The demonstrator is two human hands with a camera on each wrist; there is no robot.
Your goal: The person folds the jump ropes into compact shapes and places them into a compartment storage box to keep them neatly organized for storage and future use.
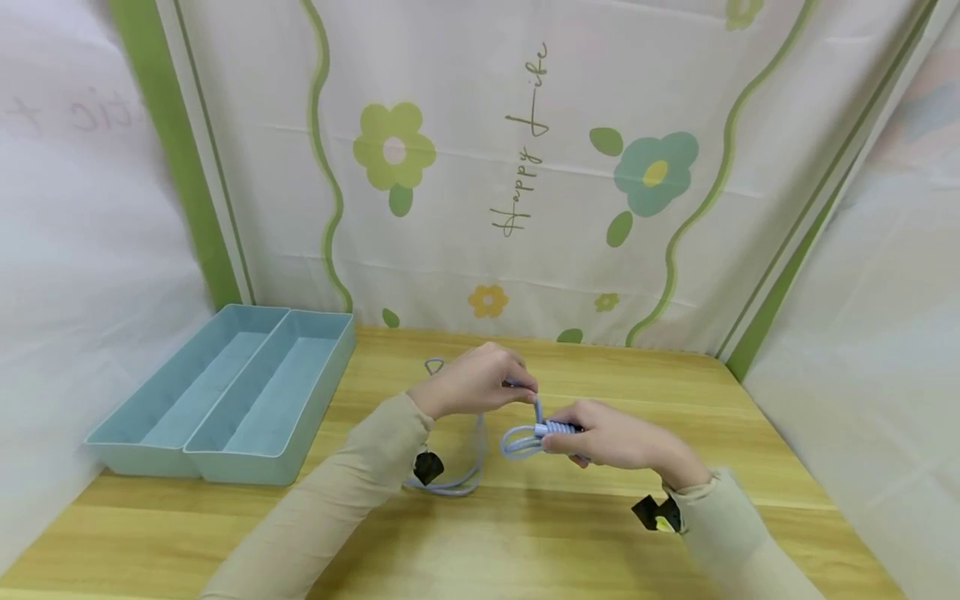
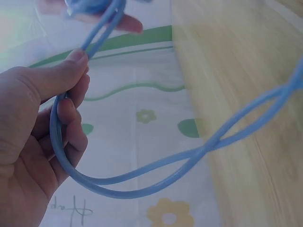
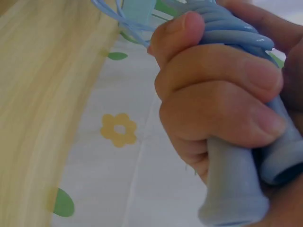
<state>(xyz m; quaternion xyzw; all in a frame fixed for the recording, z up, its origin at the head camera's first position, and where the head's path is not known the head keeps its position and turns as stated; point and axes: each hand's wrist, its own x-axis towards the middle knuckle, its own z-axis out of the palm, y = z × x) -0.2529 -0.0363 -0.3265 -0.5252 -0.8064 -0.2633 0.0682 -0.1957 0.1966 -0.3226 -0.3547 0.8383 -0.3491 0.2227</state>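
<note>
My right hand (image 1: 611, 435) grips the two light-blue handles (image 3: 234, 187) of a jump rope side by side, fingers curled round them. Several turns of blue cord (image 3: 236, 35) are wound about the bundle near the index finger, and folded loops (image 1: 517, 443) stick out to its left. To the left, my left hand (image 1: 483, 379) pinches the doubled cord between thumb and fingers, a short stretch running up to the wound part. From the left hand the loose cord (image 2: 206, 149) hangs in a curve, crosses itself and reaches the tabletop below the left wrist.
Two blue-green trays (image 1: 270, 400) stand side by side at the left of the wooden table (image 1: 480, 550). A white flowered curtain (image 1: 450, 250) rises behind the table's back edge, with white cloth on both sides.
</note>
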